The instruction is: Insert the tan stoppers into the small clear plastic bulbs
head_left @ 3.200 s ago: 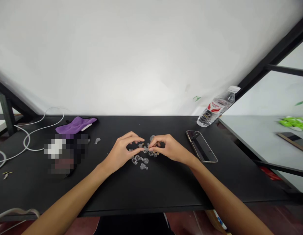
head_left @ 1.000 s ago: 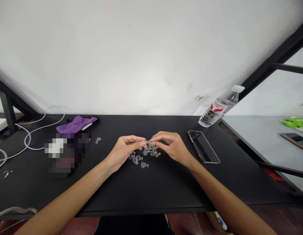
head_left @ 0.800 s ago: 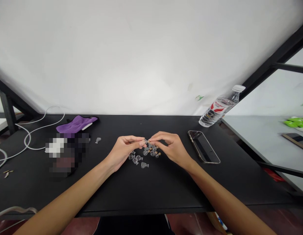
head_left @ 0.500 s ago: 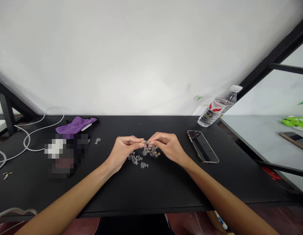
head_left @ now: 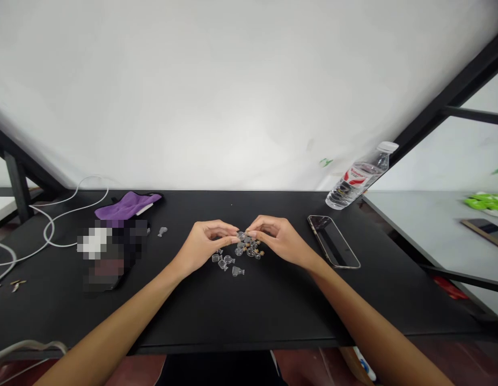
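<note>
My left hand [head_left: 204, 244] pinches a tiny clear glass bottle [head_left: 241, 235] between thumb and fingertips, its neck pointing right. From the other side, my right hand [head_left: 279, 238] closes thumb and finger on a small cork [head_left: 248, 234] at the bottle's neck; how deep the cork sits cannot be made out. Just below lies a cluster of similar little bottles with corks [head_left: 251, 252]. Nearer my left hand are several bottles without visible corks, among them a heart-like one [head_left: 237, 272]. Another small glass bottle [head_left: 162, 231] lies apart to the left.
A phone [head_left: 333, 241] lies right of my hands, with a water bottle [head_left: 359, 177] tilted behind it. A purple cloth item [head_left: 128, 206], a blurred-out object [head_left: 108, 257] and white cables [head_left: 51, 225] occupy the left of the black table [head_left: 241, 316].
Both hands stay together, with the fingertips shifted slightly, and the bottle shows more clearly between them. The whole view has shifted a little.
</note>
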Tool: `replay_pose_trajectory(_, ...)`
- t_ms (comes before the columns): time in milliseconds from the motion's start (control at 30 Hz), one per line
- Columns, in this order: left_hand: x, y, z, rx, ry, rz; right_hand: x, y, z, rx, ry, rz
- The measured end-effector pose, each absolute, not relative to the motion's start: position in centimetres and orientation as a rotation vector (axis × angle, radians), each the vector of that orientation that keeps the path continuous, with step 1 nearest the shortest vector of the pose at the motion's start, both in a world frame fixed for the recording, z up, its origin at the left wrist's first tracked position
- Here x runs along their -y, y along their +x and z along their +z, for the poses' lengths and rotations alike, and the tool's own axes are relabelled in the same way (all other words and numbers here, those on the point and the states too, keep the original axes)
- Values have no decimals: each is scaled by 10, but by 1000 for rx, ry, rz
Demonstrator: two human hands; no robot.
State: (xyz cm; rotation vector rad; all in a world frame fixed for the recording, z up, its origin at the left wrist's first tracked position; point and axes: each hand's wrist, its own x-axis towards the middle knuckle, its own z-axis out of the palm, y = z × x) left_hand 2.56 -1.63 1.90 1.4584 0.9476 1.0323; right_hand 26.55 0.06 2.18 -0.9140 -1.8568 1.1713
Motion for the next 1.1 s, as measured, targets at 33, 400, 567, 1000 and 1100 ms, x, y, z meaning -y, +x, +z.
replay_pose_trajectory(33, 14, 22, 20, -961, 1536, 1012, -2, 268, 23, 1907, -923, 1113)
replay_pose_trajectory(400, 13, -2, 26, -908, 2324, 531, -4, 271, 13, 2169, -1045, 828)
replay_pose_trajectory(567, 22, 1, 33, -957, 2355, 430, -8, 280, 19, 2197, -1089, 797)
replay_pose_trajectory(1000, 30, 4, 33, -966, 2562, 352, -18, 340, 42, 2521, -1232, 1128)
replay_pose_trajectory(1100, 30, 6, 32, -969, 2558, 358, -17, 335, 39, 2566, -1216, 1098)
